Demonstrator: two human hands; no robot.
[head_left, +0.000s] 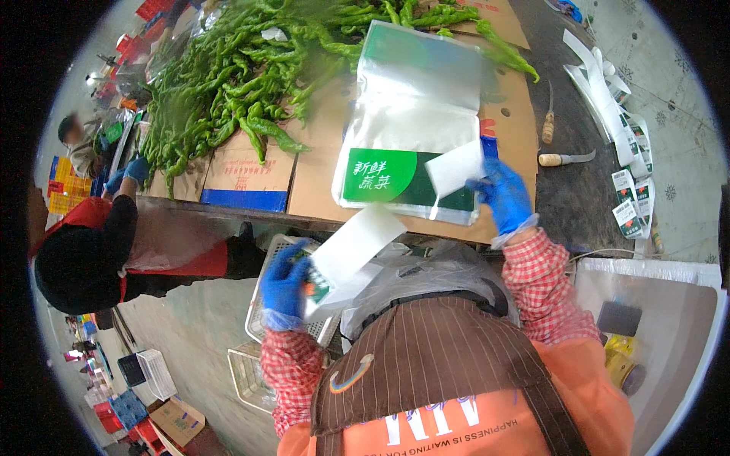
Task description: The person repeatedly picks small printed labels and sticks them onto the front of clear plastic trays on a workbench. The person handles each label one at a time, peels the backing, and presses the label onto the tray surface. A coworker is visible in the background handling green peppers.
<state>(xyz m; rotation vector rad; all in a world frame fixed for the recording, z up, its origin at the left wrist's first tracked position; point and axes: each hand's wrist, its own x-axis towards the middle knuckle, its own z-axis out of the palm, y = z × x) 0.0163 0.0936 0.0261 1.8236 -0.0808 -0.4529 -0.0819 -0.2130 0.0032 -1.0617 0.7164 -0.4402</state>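
Left hand: closed in a blue glove on a label strip, plain white face up, green print near the fingers; a light grip should keep it from creasing.
Bags: the stack lies flat on cardboard between the hands, green printed end nearest the wearer; smoothing the top bag would probably help a label sit evenly.
Right hand: its gloved fingers pinch a white label by its right side, over the bags' near right corner; whether it touches the film, I cannot tell. Holding it by the rim and squaring it to the bag's edge seems wise.
Co-worker side: a gloved hand by the peppers limits reach far left.
Pepper margin: a strip of cardboard separates heap from bags, probably the handier side for shifting.
Near edge: the bags end just beside the counter edge; a white crate stands below, so avoid dragging them back.
Knife side: two knives and trailing label strips crowd the right; elbow swings want care.
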